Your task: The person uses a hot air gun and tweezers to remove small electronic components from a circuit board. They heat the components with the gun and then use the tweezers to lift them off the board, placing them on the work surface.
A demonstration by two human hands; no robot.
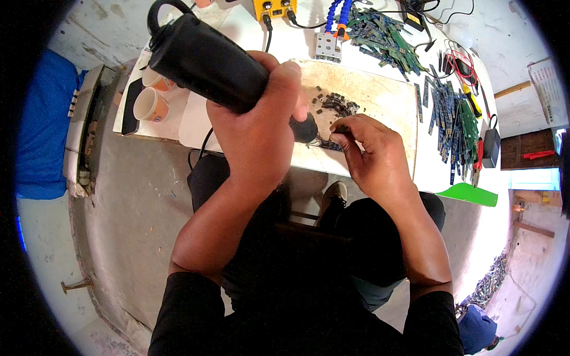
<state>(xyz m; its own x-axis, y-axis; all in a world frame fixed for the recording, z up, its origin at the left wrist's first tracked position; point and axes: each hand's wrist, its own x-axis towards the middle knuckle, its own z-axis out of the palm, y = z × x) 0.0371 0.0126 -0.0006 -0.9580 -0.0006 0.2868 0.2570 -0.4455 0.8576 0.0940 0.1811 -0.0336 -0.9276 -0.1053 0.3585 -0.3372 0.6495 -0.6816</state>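
Honestly can't read a single word or number here. The sheet point(547, 92) on the right has print, but it's way too blurry, and the markings on the nearer paper cup point(153, 108) at left and the far yellow box point(277, 7) are too tiny.

The cylinder-bodied black tool point(208, 65) gripped in the left hand point(255, 121) appears to be matt plastic, smooth along its barrel. Beyond the right hand point(374, 145), the work board point(386, 89) looks like wood, dull and stained; the small chips point(338, 107) on it are dark. Farther beyond the same hand, the drilled block point(328, 47) is grey metal with a dull sheen, and the segmented hoses point(331, 18) are blue plastic. To its right, the circuit strips point(454, 124) are smooth-faced and the green sheet point(469, 194) is smooth. Left of the left hand, the cups point(151, 107) appear paper. Behind both hands, the sleeves point(184, 308) are matt black cloth.
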